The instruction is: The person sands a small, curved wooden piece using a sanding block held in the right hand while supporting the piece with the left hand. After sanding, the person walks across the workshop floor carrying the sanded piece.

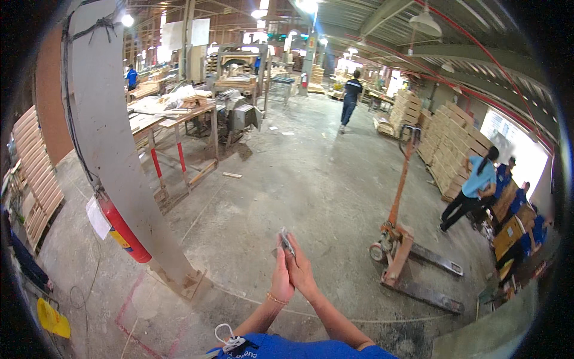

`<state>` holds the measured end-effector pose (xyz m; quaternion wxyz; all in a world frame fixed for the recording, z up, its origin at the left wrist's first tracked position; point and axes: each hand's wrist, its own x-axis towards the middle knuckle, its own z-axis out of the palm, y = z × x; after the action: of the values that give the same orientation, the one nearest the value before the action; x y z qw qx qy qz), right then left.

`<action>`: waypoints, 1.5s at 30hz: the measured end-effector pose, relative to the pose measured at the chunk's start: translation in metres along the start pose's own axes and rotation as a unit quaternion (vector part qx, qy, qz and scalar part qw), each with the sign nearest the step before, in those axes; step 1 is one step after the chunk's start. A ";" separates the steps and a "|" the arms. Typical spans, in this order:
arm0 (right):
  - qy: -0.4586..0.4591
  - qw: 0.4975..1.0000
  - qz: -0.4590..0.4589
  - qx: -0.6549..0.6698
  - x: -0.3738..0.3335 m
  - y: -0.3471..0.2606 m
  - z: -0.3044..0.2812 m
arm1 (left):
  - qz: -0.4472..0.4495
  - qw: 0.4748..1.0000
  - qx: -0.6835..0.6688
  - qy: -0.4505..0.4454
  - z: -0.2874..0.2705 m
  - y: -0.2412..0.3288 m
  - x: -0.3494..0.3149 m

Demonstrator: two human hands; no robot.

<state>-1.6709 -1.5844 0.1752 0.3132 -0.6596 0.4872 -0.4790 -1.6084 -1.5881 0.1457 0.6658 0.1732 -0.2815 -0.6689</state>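
My left hand (280, 278) and my right hand (304, 274) are pressed palm to palm in front of me, over the concrete floor. A thin grey thing (287, 244) with a pale edge shows between them at the fingertips. Its kind is hard to tell, as the hands cover most of it. Both hands are closed on it, fingers pointing forward. A beaded bracelet (277, 298) circles my left wrist.
An orange pallet jack (397, 239) stands to the right. On the left are a grey column (119, 149), a red fire extinguisher (124, 230) and a cluttered workbench (197, 110). One person (351, 99) is farther ahead; several people are near stacked wood (451, 146) at right.
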 end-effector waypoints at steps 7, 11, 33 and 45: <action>0.033 0.999 0.039 0.014 0.078 0.113 -0.015 | -0.113 0.992 0.055 0.007 -0.013 -0.057 0.156; 0.075 0.995 0.065 0.031 0.192 0.154 -0.070 | -0.142 0.987 0.079 -0.004 -0.015 -0.123 0.235; -0.103 0.991 0.044 0.069 0.686 0.386 -0.084 | -0.149 0.984 -0.037 0.093 -0.098 -0.188 0.779; 0.062 0.992 0.093 -0.055 0.878 0.501 -0.152 | -0.228 0.973 0.004 0.033 -0.080 -0.288 1.015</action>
<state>-1.9267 -2.5692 0.0741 0.2888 -0.5964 0.5908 -0.4602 -1.8429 -2.6155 0.0533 0.5044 0.2574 -0.2150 -0.7957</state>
